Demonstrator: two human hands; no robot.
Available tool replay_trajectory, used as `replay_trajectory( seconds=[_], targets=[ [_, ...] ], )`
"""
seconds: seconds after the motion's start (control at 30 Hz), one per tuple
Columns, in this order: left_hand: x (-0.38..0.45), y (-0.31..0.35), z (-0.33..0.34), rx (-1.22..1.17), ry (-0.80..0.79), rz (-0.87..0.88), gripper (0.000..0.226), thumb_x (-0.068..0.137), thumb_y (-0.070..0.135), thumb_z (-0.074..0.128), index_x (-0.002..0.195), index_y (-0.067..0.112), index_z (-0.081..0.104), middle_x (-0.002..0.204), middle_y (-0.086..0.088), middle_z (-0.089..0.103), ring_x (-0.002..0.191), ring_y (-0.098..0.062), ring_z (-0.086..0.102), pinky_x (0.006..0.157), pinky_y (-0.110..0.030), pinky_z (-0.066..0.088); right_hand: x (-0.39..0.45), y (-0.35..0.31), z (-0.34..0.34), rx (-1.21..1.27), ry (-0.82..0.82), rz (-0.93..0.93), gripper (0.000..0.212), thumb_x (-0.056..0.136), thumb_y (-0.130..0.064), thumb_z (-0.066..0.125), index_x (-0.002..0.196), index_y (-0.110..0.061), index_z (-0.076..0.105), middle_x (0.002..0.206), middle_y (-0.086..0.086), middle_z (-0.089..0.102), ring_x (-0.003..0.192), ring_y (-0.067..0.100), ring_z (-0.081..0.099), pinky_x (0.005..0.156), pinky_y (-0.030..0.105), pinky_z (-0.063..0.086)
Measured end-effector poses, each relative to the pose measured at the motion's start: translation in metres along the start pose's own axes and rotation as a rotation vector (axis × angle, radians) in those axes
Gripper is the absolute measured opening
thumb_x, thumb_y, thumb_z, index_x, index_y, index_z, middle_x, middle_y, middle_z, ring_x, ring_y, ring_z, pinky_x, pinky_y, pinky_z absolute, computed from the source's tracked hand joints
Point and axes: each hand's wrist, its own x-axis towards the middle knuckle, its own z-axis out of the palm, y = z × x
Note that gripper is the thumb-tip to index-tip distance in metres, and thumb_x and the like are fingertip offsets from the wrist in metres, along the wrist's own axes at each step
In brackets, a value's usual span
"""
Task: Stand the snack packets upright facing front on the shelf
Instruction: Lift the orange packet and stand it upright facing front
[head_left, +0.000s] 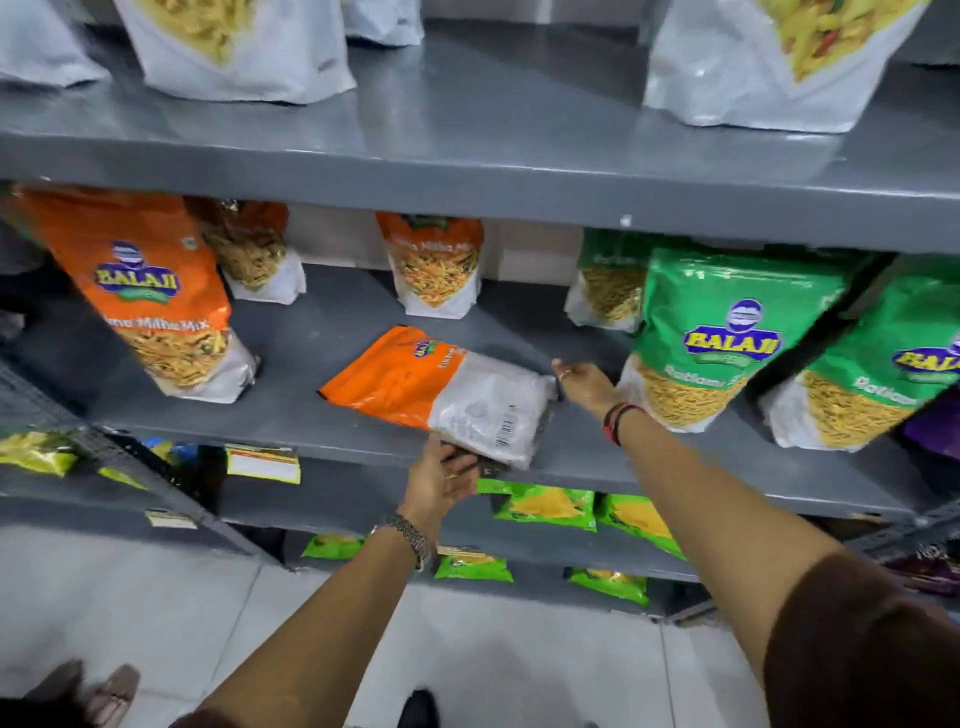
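An orange and white snack packet (441, 389) lies flat on the grey middle shelf (291, 410), its white bottom end over the front edge. My left hand (441, 480) grips that bottom end from below. My right hand (584, 384) rests at the packet's right corner with its fingers on the edge. Two orange packets stand upright further back: a large one (150, 301) at the left and a small one (434, 265) behind the lying packet.
Green packets (711, 332) stand upright right of my right hand, one more (872, 374) at the far right. White pouches (244, 47) stand on the top shelf. Small green packets (545, 506) lie on the lower shelves. Feet show on the tiled floor.
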Motion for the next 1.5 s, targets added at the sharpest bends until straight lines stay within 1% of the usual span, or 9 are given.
replay_trajectory(
  seconds=[0.07, 0.23, 0.33, 0.47, 0.6, 0.7, 0.83, 1.2, 1.5],
  targets=[
    [0.013, 0.014, -0.02, -0.063, -0.025, -0.051, 0.062, 0.096, 0.046, 0.029, 0.137, 0.001, 0.037, 0.111, -0.016, 0.055, 0.076, -0.021, 0.058, 0.068, -0.03, 0.048, 0.009, -0.017, 0.01, -0.092, -0.027, 0.06, 0.046, 0.096, -0.039, 0.037, 0.065, -0.011, 0.056, 0.084, 0.019, 0.06, 0.091, 0.022, 0.053, 0.082, 0.028, 0.038],
    [0.037, 0.038, -0.046, -0.038, -0.104, -0.114, 0.053, 0.092, 0.044, 0.042, 0.12, 0.0, 0.053, 0.099, -0.017, 0.067, 0.075, -0.021, 0.069, 0.069, -0.029, 0.055, 0.023, -0.052, 0.023, -0.26, -0.108, 0.154, 0.043, 0.098, -0.032, 0.032, 0.12, -0.001, 0.053, 0.12, 0.017, 0.057, 0.109, 0.032, 0.055, 0.087, 0.032, 0.043],
    [0.042, 0.041, -0.049, 0.025, -0.125, -0.127, 0.052, 0.093, 0.038, 0.045, 0.125, -0.004, 0.05, 0.124, -0.024, 0.061, 0.111, -0.031, 0.063, 0.088, -0.035, 0.052, 0.025, -0.067, 0.031, -0.338, -0.107, 0.187, 0.045, 0.098, -0.027, 0.031, 0.128, 0.001, 0.05, 0.137, 0.021, 0.051, 0.123, 0.035, 0.049, 0.099, 0.033, 0.039],
    [0.044, 0.042, -0.062, 0.037, -0.181, -0.088, 0.05, 0.095, 0.031, 0.044, 0.128, -0.007, 0.045, 0.129, -0.025, 0.057, 0.119, -0.033, 0.057, 0.094, -0.036, 0.049, 0.032, -0.08, 0.047, -0.419, -0.112, 0.126, 0.043, 0.098, -0.028, 0.031, 0.132, -0.006, 0.047, 0.143, 0.016, 0.046, 0.128, 0.03, 0.045, 0.106, 0.034, 0.032],
    [0.044, 0.032, -0.073, 0.004, -0.167, 0.029, 0.041, 0.095, 0.021, 0.045, 0.129, -0.001, 0.042, 0.13, -0.021, 0.054, 0.119, -0.034, 0.056, 0.088, -0.032, 0.048, 0.036, -0.085, 0.053, -0.352, -0.116, 0.173, 0.035, 0.093, -0.022, 0.039, 0.117, -0.003, 0.056, 0.122, 0.021, 0.058, 0.1, 0.031, 0.058, 0.086, 0.033, 0.045],
    [0.04, 0.032, -0.078, -0.075, -0.21, 0.072, 0.021, 0.096, 0.021, 0.044, 0.11, 0.01, 0.054, 0.116, -0.011, 0.063, 0.112, -0.03, 0.061, 0.079, -0.025, 0.054, 0.03, -0.078, 0.052, -0.269, -0.092, 0.215, 0.015, 0.09, -0.015, 0.042, 0.081, -0.01, 0.053, 0.073, 0.012, 0.05, 0.056, 0.016, 0.041, 0.051, 0.025, 0.033],
    [0.038, 0.05, -0.094, -0.102, -0.249, 0.184, 0.018, 0.095, 0.023, 0.046, 0.102, 0.012, 0.058, 0.099, -0.005, 0.073, 0.083, -0.016, 0.073, 0.067, -0.024, 0.059, 0.015, -0.062, 0.053, -0.134, -0.042, 0.174, 0.016, 0.087, -0.008, 0.046, 0.074, -0.012, 0.054, 0.06, 0.001, 0.045, 0.051, 0.012, 0.039, 0.039, 0.017, 0.035],
    [0.035, 0.141, -0.068, 0.16, -0.323, 0.524, 0.02, 0.094, 0.025, 0.049, 0.078, 0.013, 0.044, 0.094, -0.012, 0.053, 0.089, -0.022, 0.056, 0.074, -0.023, 0.056, -0.005, -0.048, 0.068, 0.558, 0.409, 0.057, 0.031, 0.083, 0.01, 0.034, 0.071, -0.009, 0.056, 0.059, 0.004, 0.052, 0.053, 0.014, 0.043, 0.055, 0.027, 0.04],
    [0.062, 0.147, -0.039, 0.428, -0.172, 0.553, 0.028, 0.093, 0.024, 0.048, 0.065, 0.021, 0.048, 0.065, 0.001, 0.045, 0.076, -0.016, 0.047, 0.083, -0.034, 0.047, 0.005, -0.029, 0.081, 0.517, 0.536, 0.06, 0.021, 0.084, 0.008, 0.043, 0.082, -0.001, 0.062, 0.079, 0.009, 0.058, 0.079, 0.019, 0.048, 0.076, 0.029, 0.039]
  ],
)
